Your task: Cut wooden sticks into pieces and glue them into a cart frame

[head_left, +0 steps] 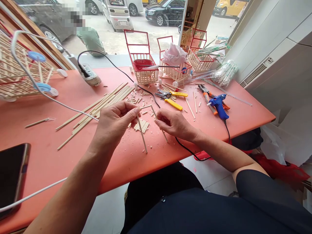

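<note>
Between my hands is a three-sided frame of thin wooden sticks [142,135], its two long legs pointing toward me and a short stick joining them at the far end. My left hand [119,118] pinches the left leg close to its upper corner. Thumb and fingers of my right hand [174,123] close on the right leg partway down. Just beneath lies a small row of short cut sticks [141,126], with sawdust and offcuts around it. A bundle of long sticks [97,109] lies to the left of the frame.
Yellow-handled wire strippers [174,97], orange-handled pliers [209,99] and a blue glue gun [219,105] lie to the right. Small stick-built carts [145,70] stand at the back. A power strip [90,75], a white cable [60,103] and a phone [12,177] are on the left.
</note>
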Tool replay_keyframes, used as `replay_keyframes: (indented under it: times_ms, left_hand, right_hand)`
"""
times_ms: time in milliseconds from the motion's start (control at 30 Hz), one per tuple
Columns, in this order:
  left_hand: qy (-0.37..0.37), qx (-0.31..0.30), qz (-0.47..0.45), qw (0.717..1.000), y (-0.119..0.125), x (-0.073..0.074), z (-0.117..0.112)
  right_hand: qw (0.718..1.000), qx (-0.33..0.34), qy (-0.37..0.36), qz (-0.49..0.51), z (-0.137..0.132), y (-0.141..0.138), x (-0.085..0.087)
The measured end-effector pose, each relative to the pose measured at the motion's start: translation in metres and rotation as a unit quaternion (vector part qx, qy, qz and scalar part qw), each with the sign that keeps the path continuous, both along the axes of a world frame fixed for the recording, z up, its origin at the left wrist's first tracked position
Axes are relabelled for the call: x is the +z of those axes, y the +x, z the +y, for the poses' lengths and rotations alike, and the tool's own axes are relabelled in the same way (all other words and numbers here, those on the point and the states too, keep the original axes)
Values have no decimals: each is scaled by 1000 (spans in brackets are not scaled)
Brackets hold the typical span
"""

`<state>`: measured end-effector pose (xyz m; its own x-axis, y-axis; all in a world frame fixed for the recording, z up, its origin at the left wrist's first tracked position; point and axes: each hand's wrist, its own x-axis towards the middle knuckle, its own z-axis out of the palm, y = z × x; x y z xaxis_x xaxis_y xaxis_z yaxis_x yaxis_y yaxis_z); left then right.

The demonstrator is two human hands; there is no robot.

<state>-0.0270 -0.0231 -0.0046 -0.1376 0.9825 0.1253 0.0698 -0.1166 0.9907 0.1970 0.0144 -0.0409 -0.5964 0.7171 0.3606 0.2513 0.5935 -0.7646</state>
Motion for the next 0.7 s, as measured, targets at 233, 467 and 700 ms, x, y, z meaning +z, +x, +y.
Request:
replay_keyframes:
  times_ms: [233,467,700]
  left_hand:
    - [-8,1,-8,1000,1,4,-2]
    - [2,5,12,1000,0,0,0]
    - [7,6,36,999,-1,-1,0]
  right_hand:
    - [1000,5,5,9,1,0,-3]
    - [1000,4,0,1,0,0,-2]
    - [1000,11,1,10,-1,0,-1]
